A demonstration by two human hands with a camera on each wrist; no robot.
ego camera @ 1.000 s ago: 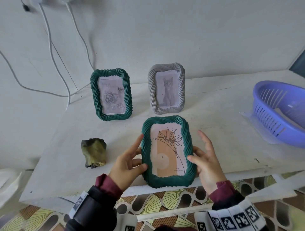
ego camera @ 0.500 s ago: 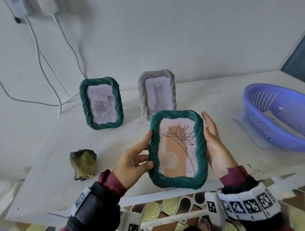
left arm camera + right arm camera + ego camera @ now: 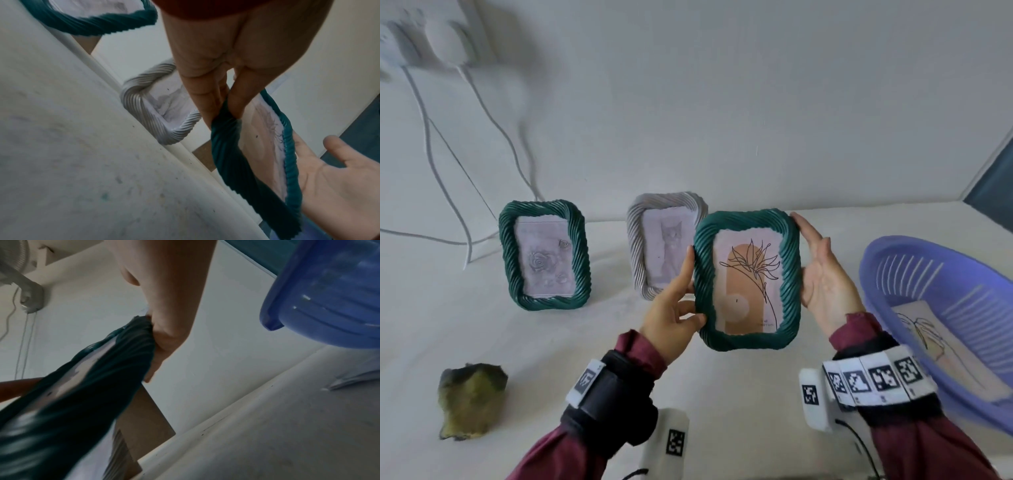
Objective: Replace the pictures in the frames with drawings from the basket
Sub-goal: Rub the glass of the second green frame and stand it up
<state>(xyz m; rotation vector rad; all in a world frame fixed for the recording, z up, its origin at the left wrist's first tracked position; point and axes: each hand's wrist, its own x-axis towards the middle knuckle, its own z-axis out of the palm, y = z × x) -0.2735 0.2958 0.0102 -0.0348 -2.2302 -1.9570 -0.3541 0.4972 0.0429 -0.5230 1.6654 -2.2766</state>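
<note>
A green twisted-rim frame (image 3: 748,281) with an orange flower picture hangs upright above the table. My left hand (image 3: 671,315) pinches its left edge, thumb on the front, fingers behind (image 3: 218,97). My right hand (image 3: 825,277) lies flat against the right edge with straight fingers (image 3: 168,321). The frame's brown back stand (image 3: 144,415) sticks out behind. At the back stand a second green frame (image 3: 544,255) with a rose drawing and a grey frame (image 3: 654,240) with a cat drawing. To the right, the purple basket (image 3: 914,274) holds a line drawing (image 3: 928,339).
A crumpled green-yellow lump (image 3: 470,401) lies at the front left of the white table (image 3: 551,342). White cables (image 3: 448,192) hang down the wall at the left. The held frame partly covers the grey frame.
Both hands have lifted the flower frame from near the table's front edge, up and to the right toward the basket. The right hand's fingers have straightened along the frame's edge.
</note>
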